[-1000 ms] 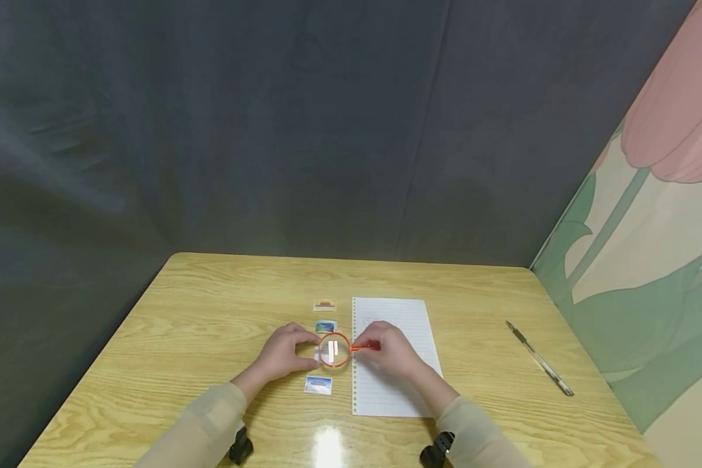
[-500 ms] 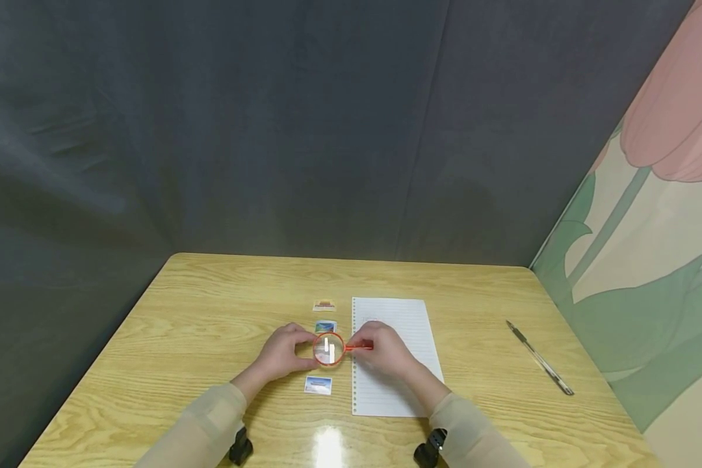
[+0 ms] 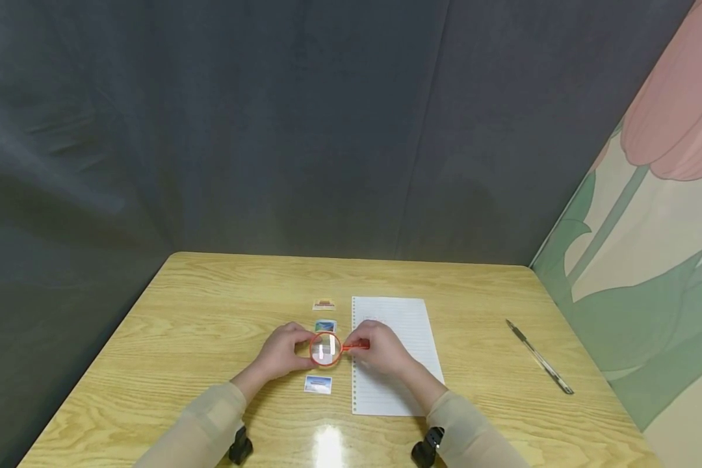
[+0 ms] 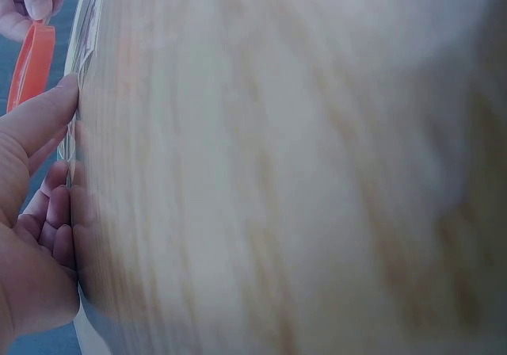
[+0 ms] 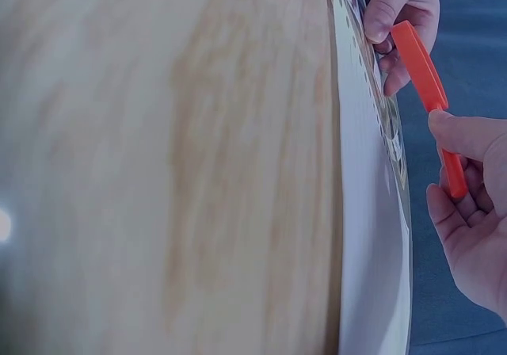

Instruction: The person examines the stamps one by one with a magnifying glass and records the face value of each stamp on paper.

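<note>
My right hand (image 3: 380,348) pinches the short handle of a red magnifying glass (image 3: 325,350) between thumb and fingers. In the right wrist view the magnifying glass (image 5: 421,68) is held above the table, lens tilted. My left hand (image 3: 283,351) rests on the table, its thumb and index finger spread at the left of the lens. Under the lens lies a small pale picture card, mostly covered by glare. In line with it lie a yellowish card (image 3: 324,304) and a blue-green card (image 3: 325,325) farther off, and a blue-and-white card (image 3: 318,384) nearer.
A lined, hole-punched sheet of paper (image 3: 394,396) lies beneath my right hand and forearm. Farther right a pen (image 3: 539,357) lies diagonally on the wooden table (image 3: 210,299). A dark curtain (image 3: 304,130) hangs behind, and a flower-painted wall (image 3: 632,260) borders the right side.
My right hand has moved slightly left with the magnifying glass, bringing the lens over the pale card and right up to my left fingertips. The left hand has stayed in place.
</note>
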### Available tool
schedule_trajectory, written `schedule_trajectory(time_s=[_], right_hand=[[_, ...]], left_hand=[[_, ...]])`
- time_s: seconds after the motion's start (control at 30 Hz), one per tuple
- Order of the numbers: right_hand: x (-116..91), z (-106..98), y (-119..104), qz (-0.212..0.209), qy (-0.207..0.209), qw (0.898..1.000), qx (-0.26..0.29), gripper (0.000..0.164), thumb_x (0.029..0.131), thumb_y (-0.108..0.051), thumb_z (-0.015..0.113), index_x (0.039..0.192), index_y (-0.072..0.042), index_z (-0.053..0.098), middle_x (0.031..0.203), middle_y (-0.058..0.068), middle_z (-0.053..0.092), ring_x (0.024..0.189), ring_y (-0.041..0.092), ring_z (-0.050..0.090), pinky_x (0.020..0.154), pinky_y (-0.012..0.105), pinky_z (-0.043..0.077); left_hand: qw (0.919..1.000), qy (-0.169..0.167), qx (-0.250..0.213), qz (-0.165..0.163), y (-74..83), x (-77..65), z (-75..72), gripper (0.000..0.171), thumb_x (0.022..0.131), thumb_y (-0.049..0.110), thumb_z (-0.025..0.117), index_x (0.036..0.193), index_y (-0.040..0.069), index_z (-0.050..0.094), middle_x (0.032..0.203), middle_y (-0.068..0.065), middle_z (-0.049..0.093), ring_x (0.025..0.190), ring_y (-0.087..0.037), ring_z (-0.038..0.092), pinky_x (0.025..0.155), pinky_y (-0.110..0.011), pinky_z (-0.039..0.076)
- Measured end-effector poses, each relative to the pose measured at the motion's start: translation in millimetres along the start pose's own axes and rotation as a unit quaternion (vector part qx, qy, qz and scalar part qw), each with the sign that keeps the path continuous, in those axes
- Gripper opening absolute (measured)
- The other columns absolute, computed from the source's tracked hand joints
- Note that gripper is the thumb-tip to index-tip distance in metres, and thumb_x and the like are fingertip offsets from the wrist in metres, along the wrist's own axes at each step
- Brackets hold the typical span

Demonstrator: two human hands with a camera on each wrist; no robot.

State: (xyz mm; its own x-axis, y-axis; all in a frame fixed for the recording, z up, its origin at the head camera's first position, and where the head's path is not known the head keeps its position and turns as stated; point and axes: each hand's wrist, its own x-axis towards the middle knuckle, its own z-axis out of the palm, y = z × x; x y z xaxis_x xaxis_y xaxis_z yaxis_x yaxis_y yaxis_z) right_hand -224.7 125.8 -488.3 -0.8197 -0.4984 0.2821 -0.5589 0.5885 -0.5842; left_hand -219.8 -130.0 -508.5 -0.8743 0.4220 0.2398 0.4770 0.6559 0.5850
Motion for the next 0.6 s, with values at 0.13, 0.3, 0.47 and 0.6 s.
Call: schedule_trajectory(time_s=[0.13,0.3,0.47,0.6], right_hand=[[-0.6,0.3,-1.1,0.004,-0.001,1.000,0.001,0.012,0.080,-0.006,0.081,0.085,-0.016,0.077,0.076,-0.013,0.056,0.070,0.005,0.047,0.063,0.024,0.042],[-1.1,0.4,-0.8,0.004,0.001,1.000,0.006,0.013,0.080,-0.005,0.081,0.085,-0.015,0.077,0.076,-0.012,0.056,0.070,0.005,0.048,0.064,0.024,0.042],[-1.7,0.0,1.5,-0.001,0.004,1.000,0.013,0.013,0.080,-0.005,0.081,0.085,-0.015,0.077,0.076,-0.012,0.057,0.070,0.005,0.048,0.064,0.024,0.043],[-4.0,-4.0,4.5,0.000,0.013,1.000,0.029,0.012,0.081,-0.005,0.080,0.087,-0.015,0.077,0.078,-0.011,0.060,0.070,0.006,0.050,0.063,0.024,0.045]], left_hand=[[1.0000,0.000,-0.002,-0.001,0.8,-0.1,-0.5,0.043,0.068,0.024,0.092,0.105,0.011,0.076,0.096,0.002,0.061,0.089,-0.018,0.057,0.080,-0.036,0.049],[1.0000,0.001,-0.004,0.001,1.6,0.3,-0.7,0.042,0.068,0.022,0.092,0.105,0.011,0.076,0.096,0.002,0.061,0.089,-0.019,0.057,0.081,-0.036,0.049],[1.0000,-0.001,-0.003,-0.001,2.5,0.0,-1.4,0.041,0.070,0.025,0.091,0.105,0.011,0.076,0.097,0.002,0.061,0.091,-0.019,0.057,0.082,-0.038,0.050],[1.0000,-0.001,-0.005,-0.008,4.1,-1.7,-2.7,0.039,0.071,0.028,0.090,0.105,0.013,0.076,0.099,0.002,0.061,0.093,-0.021,0.058,0.083,-0.041,0.049]])
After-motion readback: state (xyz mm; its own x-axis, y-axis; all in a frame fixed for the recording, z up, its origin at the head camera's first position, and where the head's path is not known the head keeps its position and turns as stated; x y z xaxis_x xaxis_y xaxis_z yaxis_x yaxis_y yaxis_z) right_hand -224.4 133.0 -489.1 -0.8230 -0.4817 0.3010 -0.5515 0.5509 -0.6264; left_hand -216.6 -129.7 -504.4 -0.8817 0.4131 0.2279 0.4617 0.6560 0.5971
